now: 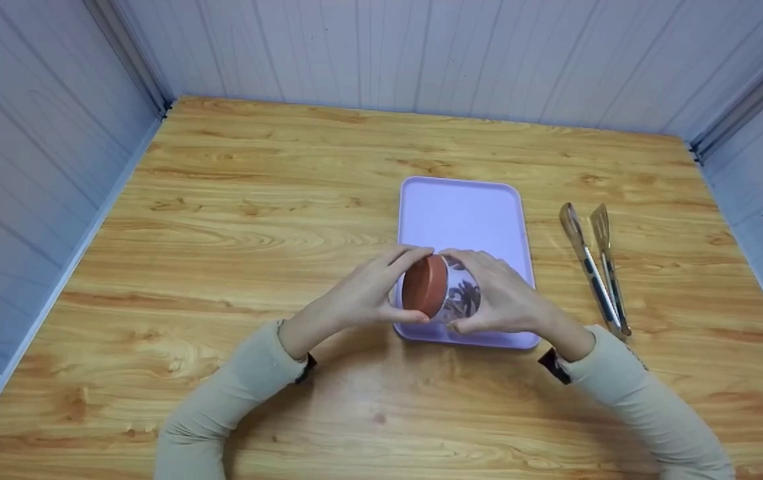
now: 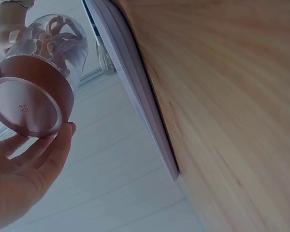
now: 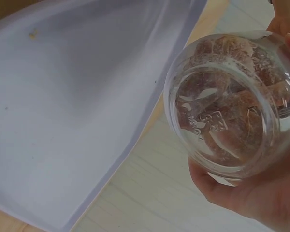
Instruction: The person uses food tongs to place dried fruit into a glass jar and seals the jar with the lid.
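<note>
A clear jar (image 1: 463,297) with dark brown strips inside is held sideways above the near part of a lilac tray (image 1: 465,207). Its reddish-brown lid (image 1: 425,285) faces left. My left hand (image 1: 381,287) grips the lid round its rim, as the left wrist view also shows with the lid (image 2: 31,96) close up. My right hand (image 1: 508,297) holds the glass body. The right wrist view looks onto the jar's embossed base (image 3: 222,116), with brown pieces behind the glass. Whether the lid sits fully tight cannot be seen.
Metal tongs (image 1: 598,273) with dark grips lie spread on the wooden table (image 1: 255,220), right of the tray. A small yellowish crumb (image 3: 33,34) lies on the tray. Pale panelled walls (image 1: 388,53) stand at the back and both sides.
</note>
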### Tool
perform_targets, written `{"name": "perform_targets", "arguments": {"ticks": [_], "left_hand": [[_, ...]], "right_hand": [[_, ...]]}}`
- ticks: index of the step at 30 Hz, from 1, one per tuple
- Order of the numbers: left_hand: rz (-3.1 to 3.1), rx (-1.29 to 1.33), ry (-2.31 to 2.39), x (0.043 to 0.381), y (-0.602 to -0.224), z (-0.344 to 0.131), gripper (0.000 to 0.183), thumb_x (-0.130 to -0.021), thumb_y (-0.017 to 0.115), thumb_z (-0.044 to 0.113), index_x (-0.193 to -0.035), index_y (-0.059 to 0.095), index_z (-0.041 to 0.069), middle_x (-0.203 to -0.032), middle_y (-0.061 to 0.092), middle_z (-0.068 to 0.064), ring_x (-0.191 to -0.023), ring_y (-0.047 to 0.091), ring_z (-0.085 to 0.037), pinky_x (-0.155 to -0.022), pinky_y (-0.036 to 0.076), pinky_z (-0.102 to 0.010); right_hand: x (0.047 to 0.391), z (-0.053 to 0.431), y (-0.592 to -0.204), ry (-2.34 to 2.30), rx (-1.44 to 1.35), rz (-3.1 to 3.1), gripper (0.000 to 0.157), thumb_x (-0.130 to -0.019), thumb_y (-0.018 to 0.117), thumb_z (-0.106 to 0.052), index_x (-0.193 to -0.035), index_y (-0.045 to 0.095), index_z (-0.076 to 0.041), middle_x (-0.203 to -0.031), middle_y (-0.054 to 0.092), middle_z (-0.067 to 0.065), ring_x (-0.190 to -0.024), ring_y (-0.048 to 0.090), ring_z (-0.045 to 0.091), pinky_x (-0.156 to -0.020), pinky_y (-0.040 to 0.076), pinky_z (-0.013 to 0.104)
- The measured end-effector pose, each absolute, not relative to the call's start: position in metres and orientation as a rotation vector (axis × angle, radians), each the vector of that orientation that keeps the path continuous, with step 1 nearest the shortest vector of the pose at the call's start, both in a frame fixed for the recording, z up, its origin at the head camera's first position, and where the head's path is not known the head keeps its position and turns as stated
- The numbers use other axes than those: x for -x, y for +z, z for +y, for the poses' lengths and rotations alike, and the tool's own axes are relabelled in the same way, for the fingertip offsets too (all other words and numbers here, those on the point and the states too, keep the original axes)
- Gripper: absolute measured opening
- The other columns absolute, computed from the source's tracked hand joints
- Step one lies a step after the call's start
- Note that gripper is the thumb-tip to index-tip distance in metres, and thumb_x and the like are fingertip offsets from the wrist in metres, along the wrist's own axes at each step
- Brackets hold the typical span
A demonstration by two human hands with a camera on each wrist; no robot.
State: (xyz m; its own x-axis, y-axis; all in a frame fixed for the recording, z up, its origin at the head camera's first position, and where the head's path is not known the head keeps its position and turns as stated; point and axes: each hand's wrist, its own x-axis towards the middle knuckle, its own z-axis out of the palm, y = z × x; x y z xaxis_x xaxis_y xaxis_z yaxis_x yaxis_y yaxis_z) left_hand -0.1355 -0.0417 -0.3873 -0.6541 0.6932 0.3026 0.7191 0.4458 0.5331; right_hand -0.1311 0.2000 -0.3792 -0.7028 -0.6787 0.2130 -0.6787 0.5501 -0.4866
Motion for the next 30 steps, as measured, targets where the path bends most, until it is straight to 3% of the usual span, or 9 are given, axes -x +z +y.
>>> {"name": "perform_targets", "arguments": {"ticks": [13,18,21,26,30], "left_hand": [[-2.493,1.499,-0.776,0.1378,-0.3868,-0.0466,0.082,-0.077,0.069,0.045,-0.142,0.031,0.015,-0.137,0.037,-0.011,-0.116,0.045,-0.027,-0.087,0.044,-0.041],[-2.553,1.354,-0.945,0.1362,-0.3888,-0.0432,0.085,-0.076,0.063,0.057,-0.142,0.03,0.016,-0.138,0.035,-0.007,-0.117,0.043,-0.021,-0.091,0.042,-0.035],[-2.612,1.216,-1.07,0.1349,-0.3905,-0.0399,0.088,-0.073,0.064,0.06,-0.14,0.032,0.013,-0.134,0.038,-0.006,-0.108,0.05,-0.017,-0.082,0.047,-0.032],[-2.611,1.177,-1.201,0.1339,-0.3925,-0.0385,0.086,-0.07,0.072,0.051,-0.136,0.036,0.008,-0.125,0.044,-0.009,-0.094,0.054,-0.016,-0.066,0.051,-0.026],[-2.583,1.203,-1.126,0.1331,-0.392,-0.0393,0.086,-0.069,0.072,0.052,-0.135,0.037,0.01,-0.122,0.044,-0.007,-0.101,0.051,-0.016,-0.077,0.048,-0.026]], "right_hand": [[0.1317,0.1995,-0.3816,-0.93,1.244,2.725,0.095,-0.056,0.078,-0.042,-0.133,0.039,-0.001,-0.121,0.051,0.009,-0.099,0.05,0.028,-0.081,0.042,0.039],[0.131,0.199,-0.38,-0.944,1.249,2.747,0.095,-0.056,0.077,-0.042,-0.134,0.038,-0.002,-0.121,0.051,0.009,-0.099,0.05,0.028,-0.08,0.042,0.039],[0.1307,0.1983,-0.3792,-0.955,1.251,2.764,0.095,-0.056,0.077,-0.042,-0.134,0.038,-0.003,-0.12,0.051,0.009,-0.098,0.051,0.028,-0.079,0.043,0.04],[0.1305,0.1967,-0.3805,-0.974,1.267,2.757,0.095,-0.055,0.078,-0.041,-0.133,0.038,-0.003,-0.119,0.052,0.008,-0.097,0.051,0.027,-0.079,0.043,0.039],[0.1302,0.1958,-0.382,-0.99,1.297,2.758,0.095,-0.056,0.078,-0.041,-0.133,0.039,-0.003,-0.119,0.052,0.007,-0.098,0.05,0.026,-0.08,0.042,0.039]]}}
